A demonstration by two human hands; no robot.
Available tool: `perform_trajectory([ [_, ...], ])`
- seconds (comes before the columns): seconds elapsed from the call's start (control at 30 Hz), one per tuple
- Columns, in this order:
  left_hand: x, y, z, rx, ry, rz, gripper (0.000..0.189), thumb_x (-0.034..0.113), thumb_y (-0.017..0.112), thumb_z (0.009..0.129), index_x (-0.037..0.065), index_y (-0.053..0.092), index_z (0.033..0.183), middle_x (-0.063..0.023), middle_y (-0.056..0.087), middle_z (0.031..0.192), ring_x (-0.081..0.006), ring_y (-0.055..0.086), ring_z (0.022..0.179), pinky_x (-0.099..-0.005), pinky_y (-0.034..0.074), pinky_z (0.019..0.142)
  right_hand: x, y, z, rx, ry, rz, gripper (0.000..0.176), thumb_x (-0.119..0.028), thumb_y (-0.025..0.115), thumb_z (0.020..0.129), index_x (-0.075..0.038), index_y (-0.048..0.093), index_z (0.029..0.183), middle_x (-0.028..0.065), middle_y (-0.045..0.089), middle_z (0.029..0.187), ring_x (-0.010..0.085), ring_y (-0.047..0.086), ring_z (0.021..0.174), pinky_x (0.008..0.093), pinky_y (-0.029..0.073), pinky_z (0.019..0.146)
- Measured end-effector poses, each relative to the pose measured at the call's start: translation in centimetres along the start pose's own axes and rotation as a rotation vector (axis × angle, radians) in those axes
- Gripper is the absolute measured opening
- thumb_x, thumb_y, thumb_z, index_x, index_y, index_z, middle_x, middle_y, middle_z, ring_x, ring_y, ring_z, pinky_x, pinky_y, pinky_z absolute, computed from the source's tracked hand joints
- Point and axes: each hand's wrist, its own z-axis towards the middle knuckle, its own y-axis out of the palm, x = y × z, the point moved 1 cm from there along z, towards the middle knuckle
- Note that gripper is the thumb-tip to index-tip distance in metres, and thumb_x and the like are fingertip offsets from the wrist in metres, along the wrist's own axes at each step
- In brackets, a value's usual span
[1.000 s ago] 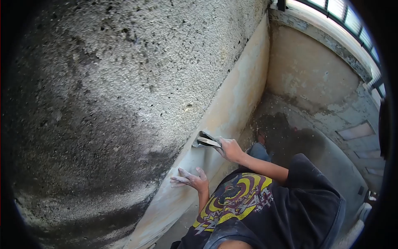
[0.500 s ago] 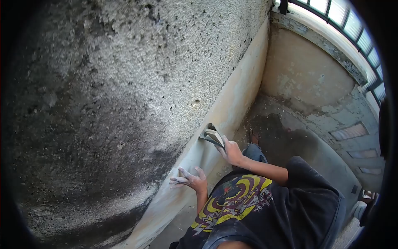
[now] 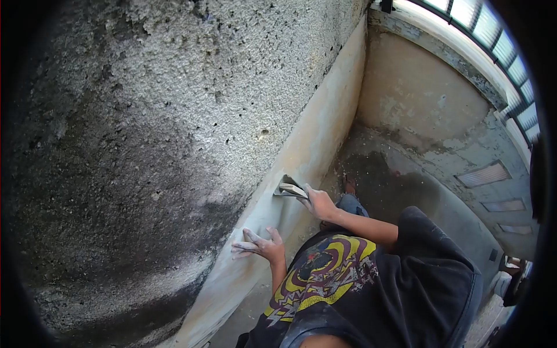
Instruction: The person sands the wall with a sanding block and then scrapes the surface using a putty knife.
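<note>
My right hand (image 3: 319,203) is closed on a sanding block (image 3: 292,190), a pale block with a dark sheet that curls up at its edges. The sheet's face lies against the smooth, whitish lower band of wall (image 3: 307,151). Lower down, my left hand (image 3: 264,245) is coated with white dust. Its fingers are spread over the same band, close to the surface, and hold nothing.
Rough, dark-stained plaster (image 3: 174,127) rises above the smooth band. A low wall (image 3: 418,87) with peeling paint closes the corner, topped by a dark metal railing (image 3: 493,40). The concrete floor (image 3: 406,185) has a dark damp patch.
The sanding block has tilted a little flatter against the wall in my right hand. My left hand stays spread beside the wall. The whole view has shifted slightly.
</note>
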Motion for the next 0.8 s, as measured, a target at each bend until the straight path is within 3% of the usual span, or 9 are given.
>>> perform_trajectory([
  [0.13,0.1,-0.5,-0.3,-0.052,-0.018,0.007,0.086,0.034,0.064,0.089,0.006,0.022,0.159,-0.0335,-0.011,0.163,-0.0576,-0.02,0.147,-0.0786,-0.015,0.105,-2.0,-1.4,0.4,-0.003,-0.053,0.011,0.031,-0.022,0.067,0.094,-0.003,0.053,0.114,0.024,0.068,0.086,0.0459,0.065,0.081,0.0537,0.051,0.07],
  [0.2,0.2,-0.3,-0.2,-0.024,-0.023,0.009,0.086,0.033,0.064,0.089,0.004,0.022,0.158,-0.0337,-0.011,0.163,-0.0569,-0.019,0.148,-0.0786,-0.015,0.105,-4.3,-2.2,1.6,0.055,-0.215,0.072,0.03,-0.022,0.067,0.094,-0.004,0.054,0.114,0.0231,0.068,0.089,0.0451,0.066,0.083,0.0524,0.052,0.071],
  [0.3,0.5,-1.0,0.3,-0.057,-0.006,0.01,0.087,0.034,0.064,0.089,0.002,0.022,0.158,-0.0338,-0.012,0.163,-0.0566,-0.018,0.148,-0.0783,-0.015,0.105,-0.5,-0.2,1.0,0.031,-0.136,0.068,0.029,-0.021,0.067,0.093,-0.004,0.054,0.113,0.0233,0.068,0.09,0.0446,0.066,0.085,0.0515,0.052,0.071],
  [0.43,0.8,-1.4,0.3,-0.115,-0.018,0.008,0.089,0.037,0.062,0.09,0.002,0.019,0.16,-0.0356,-0.015,0.162,-0.0559,-0.02,0.148,-0.0729,-0.016,0.109,-1.4,-1.5,0.2,-0.045,0.003,0.072,0.029,-0.021,0.067,0.093,-0.004,0.054,0.113,0.023,0.067,0.091,0.0445,0.065,0.085,0.0514,0.052,0.072],
  [0.5,0.9,-1.9,0.1,-0.15,-0.078,-0.023,0.089,0.038,0.061,0.091,0.003,0.018,0.16,-0.0351,-0.014,0.162,-0.0551,-0.02,0.148,-0.0719,-0.016,0.11,-3.7,-1.6,0.5,-0.028,-0.198,0.071,0.034,-0.019,0.07,0.09,-0.001,0.056,0.116,0.0243,0.067,0.091,0.0445,0.065,0.084,0.0506,0.052,0.071],
  [0.73,1.6,-1.4,0.6,-0.148,-0.068,-0.004,0.089,0.04,0.061,0.092,0.001,0.018,0.16,-0.0357,-0.015,0.162,-0.0548,-0.02,0.148,-0.0748,-0.014,0.109,0.0,-0.8,0.1,0.036,-0.027,0.011,0.031,-0.024,0.067,0.093,-0.004,0.055,0.113,0.0223,0.068,0.092,0.0442,0.065,0.084,0.0519,0.051,0.071],
  [0.8,1.0,-2.1,0.4,-0.144,-0.081,0.0,0.089,0.041,0.06,0.092,0.002,0.018,0.16,-0.0362,-0.014,0.162,-0.0542,-0.02,0.148,-0.0746,-0.014,0.109,-2.8,-0.2,0.4,0.046,-0.182,0.061,0.031,-0.025,0.066,0.093,-0.004,0.054,0.112,0.022,0.068,0.093,0.0437,0.066,0.083,0.0523,0.052,0.072],
])
